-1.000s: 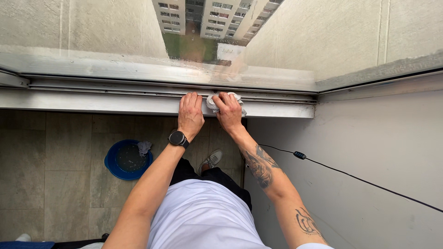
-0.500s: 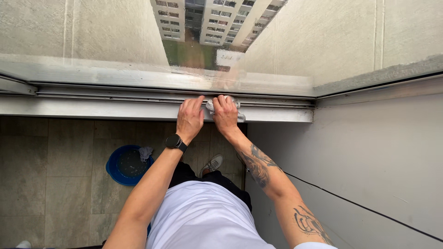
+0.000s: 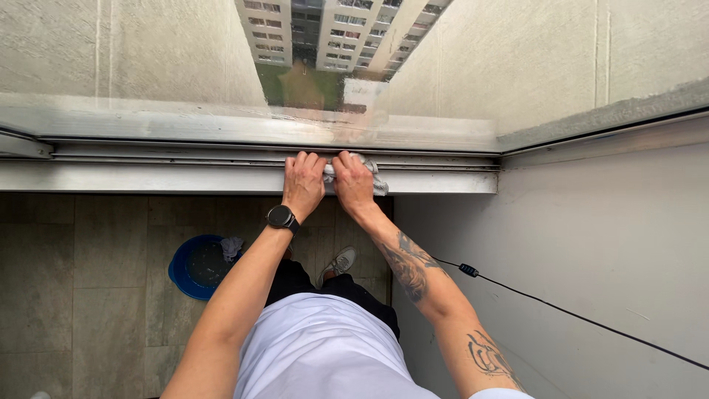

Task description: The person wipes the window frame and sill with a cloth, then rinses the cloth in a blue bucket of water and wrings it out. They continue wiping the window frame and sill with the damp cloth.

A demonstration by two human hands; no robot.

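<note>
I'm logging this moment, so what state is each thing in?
Left hand: flat on the window track, fingers bent over its edge.
Right hand: pressing a grey cloth on the track.
Cloth: crumpled.
Blue basin: upright on the floor, rag on its rim.
Black cable: taut along the wall.

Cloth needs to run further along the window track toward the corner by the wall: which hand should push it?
Probably the right hand: it already presses on the grey cloth, nearer the corner. The left hand rests beside it on the track.
</note>
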